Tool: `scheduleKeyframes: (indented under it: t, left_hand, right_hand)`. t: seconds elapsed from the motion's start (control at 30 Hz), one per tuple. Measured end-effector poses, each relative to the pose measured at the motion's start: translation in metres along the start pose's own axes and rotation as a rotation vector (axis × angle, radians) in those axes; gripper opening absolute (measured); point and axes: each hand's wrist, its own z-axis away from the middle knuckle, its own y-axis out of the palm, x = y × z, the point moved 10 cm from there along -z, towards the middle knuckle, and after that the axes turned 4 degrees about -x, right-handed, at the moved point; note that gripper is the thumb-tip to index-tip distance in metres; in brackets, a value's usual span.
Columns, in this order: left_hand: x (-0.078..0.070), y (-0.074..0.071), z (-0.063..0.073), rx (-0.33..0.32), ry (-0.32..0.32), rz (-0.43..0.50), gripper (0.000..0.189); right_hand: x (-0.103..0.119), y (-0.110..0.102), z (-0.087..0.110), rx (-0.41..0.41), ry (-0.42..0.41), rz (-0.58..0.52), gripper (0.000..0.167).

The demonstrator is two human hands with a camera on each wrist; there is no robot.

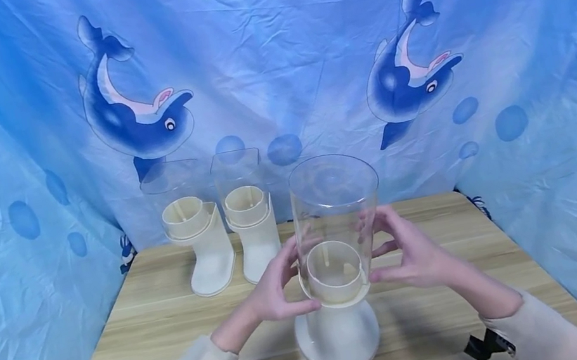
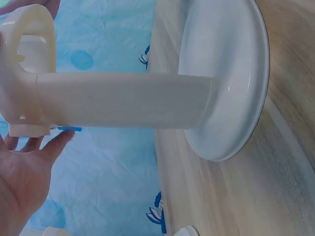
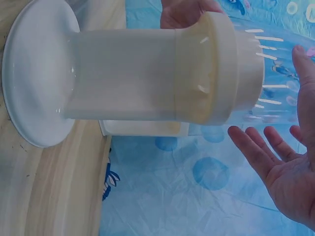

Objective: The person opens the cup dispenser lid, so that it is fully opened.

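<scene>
A white stand [image 1: 339,338] with a round base and a cream ring-shaped collar [image 1: 339,293] is upright on the table between both hands. A tall clear cylinder [image 1: 331,179] rises from the collar. My left hand [image 1: 281,290] holds the collar's left side, thumb at the front and fingers reaching behind; in the left wrist view, a small blue piece [image 2: 69,129] shows by a fingertip. On the other side, my right hand [image 1: 408,252] is beside the collar and cylinder. The right wrist view shows the right hand's fingers [image 3: 251,147] spread, with a gap to the collar.
Two similar white stands with clear tops, a left one [image 1: 211,261] and a right one [image 1: 261,252], are at the table's back left. The wooden table [image 1: 145,353] is surrounded by blue dolphin-print cloth [image 1: 302,94] at the back and both sides.
</scene>
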Motion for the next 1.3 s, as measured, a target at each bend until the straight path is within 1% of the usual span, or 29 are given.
scheduleKeyframes:
  t: [0.2, 0.4, 0.5, 0.57, 0.67, 0.8, 0.87, 0.97, 1.07, 1.13, 1.3]
  left_hand:
    - [-0.001, 0.000, 0.002, -0.032, -0.005, -0.009, 0.125]
    - [-0.001, 0.000, 0.006, -0.107, -0.023, -0.047, 0.122]
    - [0.001, -0.001, 0.008, -0.130, -0.009, -0.074, 0.120]
    - [0.001, -0.002, 0.008, -0.128, 0.017, -0.075, 0.121]
    - [0.003, -0.003, 0.006, -0.092, 0.045, -0.048, 0.120]
    - [0.007, -0.002, 0.003, -0.043, 0.037, -0.021, 0.122]
    - [0.007, -0.002, 0.004, -0.038, 0.031, -0.026, 0.124]
    - [0.006, -0.002, 0.006, -0.053, 0.015, -0.034, 0.125]
    - [0.005, -0.002, 0.008, -0.081, -0.009, -0.039, 0.126]
    - [0.005, -0.002, 0.010, -0.104, -0.016, -0.049, 0.126]
    - [0.005, -0.002, 0.014, -0.145, -0.025, -0.087, 0.123]
  right_hand:
    - [-0.009, 0.007, -0.002, 0.018, 0.038, -0.027, 0.080]
    - [-0.013, 0.007, -0.003, 0.030, 0.054, -0.067, 0.073]
    - [-0.013, 0.007, -0.002, 0.035, 0.059, -0.076, 0.064]
    - [-0.012, 0.006, -0.001, 0.035, 0.052, -0.076, 0.061]
    - [-0.009, 0.007, 0.002, 0.037, 0.040, -0.068, 0.067]
    - [-0.005, 0.009, 0.004, 0.053, 0.031, -0.048, 0.079]
    - [-0.003, 0.010, 0.004, 0.059, 0.033, -0.040, 0.079]
    - [-0.003, 0.010, 0.002, 0.058, 0.048, -0.038, 0.076]
    - [-0.005, 0.010, 0.000, 0.060, 0.062, -0.036, 0.075]
    - [-0.006, 0.011, -0.001, 0.070, 0.054, -0.042, 0.075]
    - [-0.007, 0.010, -0.005, 0.088, 0.046, -0.073, 0.067]
